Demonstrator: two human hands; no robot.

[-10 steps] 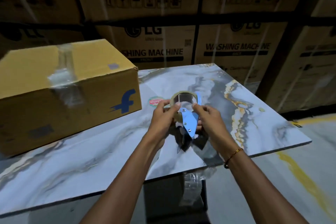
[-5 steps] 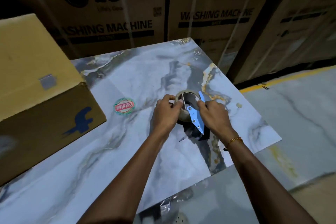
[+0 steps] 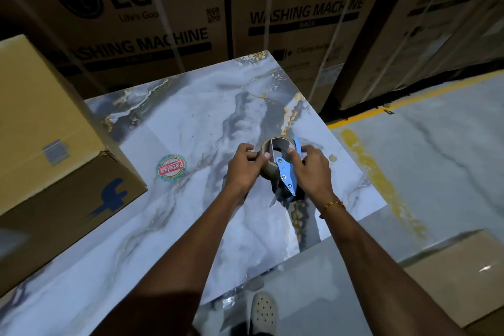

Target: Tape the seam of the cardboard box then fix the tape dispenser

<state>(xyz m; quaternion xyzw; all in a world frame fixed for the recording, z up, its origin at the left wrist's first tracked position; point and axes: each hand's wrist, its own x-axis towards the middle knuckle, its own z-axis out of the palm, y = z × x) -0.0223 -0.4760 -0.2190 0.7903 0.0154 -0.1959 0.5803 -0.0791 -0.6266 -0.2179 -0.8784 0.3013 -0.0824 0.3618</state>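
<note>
Second step in hand, by the look of it: fixing the tape dispenser point(image 3: 285, 172), not taping. Held at centre frame, just above the marbled tabletop point(image 3: 191, 117), blue metal side plate facing up with its pointed end toward the lower edge of the frame. Brown tape roll point(image 3: 268, 169) seated in it, hollow core open to the camera.

Left hand point(image 3: 242, 169) closed on the left side of the roll, thumb and fingers pinched at its rim. Right hand point(image 3: 311, 168) clamped on the blue frame from the right, fingertips reaching over the core. Both hands close together, on opposite sides of the dispenser, nothing else gripped.

Cardboard box point(image 3: 54, 144) at the left edge of the frame, resting on the tabletop, well apart from the hands; its seam out of view here, so no telling whether the tape is on. Round red-and-green sticker point(image 3: 171, 166) on the tabletop between box and hands.

Possibly a loose tape end being picked at by the left thumb, though too dim and small to be sure.

Next move, as a judgement: steadying the frame with the right hand, turning or reseating the roll with the left, then leading the free end down toward the blade end.
</note>
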